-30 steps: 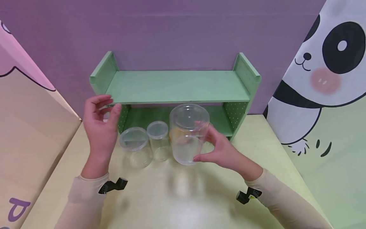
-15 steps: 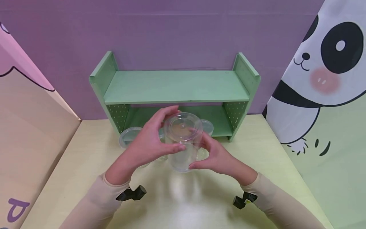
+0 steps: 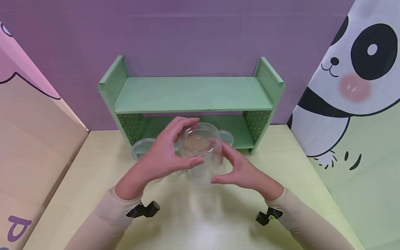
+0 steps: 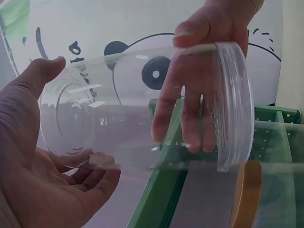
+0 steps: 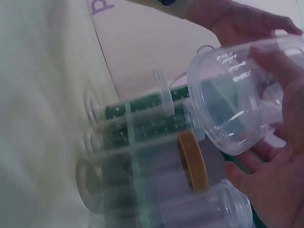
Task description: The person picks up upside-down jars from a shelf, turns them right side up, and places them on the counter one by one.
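Note:
In front of the shelf, a clear plastic jar [image 3: 200, 139] is held upside down above the table, ringed base up and lid down. My left hand [image 3: 162, 156] grips the upper end, its thumb in front and its fingers curled round the far side. My right hand [image 3: 242, 170] holds the jar lower down from the right. In the left wrist view, that hand's fingers [image 4: 192, 118] stretch along the wall near the ridged lid [image 4: 235, 107]. Nothing shows inside the jar [image 5: 223, 104].
A green two-tier shelf [image 3: 193, 93] stands behind the hands. Several other clear jars stand on the table [image 3: 281, 166] before it, partly hidden, including lidded ones at left [image 3: 142, 146] and right [image 3: 227, 136]. One has a brown lid [image 5: 192, 159].
My left hand came from the left, beside the shelf, to grip the jar's upper end. The jar was drawn slightly towards me, with my right hand holding it throughout.

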`<state>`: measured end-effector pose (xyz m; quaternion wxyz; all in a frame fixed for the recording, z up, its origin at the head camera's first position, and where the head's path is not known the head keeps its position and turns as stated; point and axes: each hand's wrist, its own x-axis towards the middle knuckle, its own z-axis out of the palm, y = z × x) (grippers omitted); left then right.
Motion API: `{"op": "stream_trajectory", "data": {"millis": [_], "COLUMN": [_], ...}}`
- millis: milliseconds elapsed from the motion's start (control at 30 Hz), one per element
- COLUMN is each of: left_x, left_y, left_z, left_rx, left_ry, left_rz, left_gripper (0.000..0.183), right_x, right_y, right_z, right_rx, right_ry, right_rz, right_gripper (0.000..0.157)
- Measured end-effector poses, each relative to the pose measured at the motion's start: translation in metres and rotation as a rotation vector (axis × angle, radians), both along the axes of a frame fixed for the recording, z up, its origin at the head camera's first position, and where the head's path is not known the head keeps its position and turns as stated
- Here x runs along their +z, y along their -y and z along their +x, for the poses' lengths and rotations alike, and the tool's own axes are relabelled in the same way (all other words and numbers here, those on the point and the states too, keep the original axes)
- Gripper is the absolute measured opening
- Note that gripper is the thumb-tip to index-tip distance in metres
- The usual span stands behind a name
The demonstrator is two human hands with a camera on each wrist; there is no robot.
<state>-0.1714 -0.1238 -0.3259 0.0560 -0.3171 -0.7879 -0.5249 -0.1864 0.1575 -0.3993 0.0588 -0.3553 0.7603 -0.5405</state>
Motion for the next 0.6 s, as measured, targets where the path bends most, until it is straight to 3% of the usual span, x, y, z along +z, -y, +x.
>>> {"op": "stream_trajectory", "data": {"millis": [267,433,600], "left_x": [-0.007,-0.022,-0.039], "left_y": [0.023,0.037,0.042], "left_z": [-0.004,-0.005,-0.001], "left_rx": [-0.042,-0.083,-0.078], "left_ry": [-0.046,-0.046,-0.057], "left_rz": [-0.049,-0.117,-0.063], "left_gripper": [0.096,0.105,0.102], "right_x": [0.012,0.025,0.033], "right_y": [-0.023,-0.034,-0.037], "right_z": [-0.01,-0.016,-0.013], "right_rx": [0.047,0.081,0.091], "right_ry": [-0.106,-0.142,-0.127], "right_rz": [-0.021,-0.057,-0.079], "right_gripper": [0.097,0.088,0.083]}}
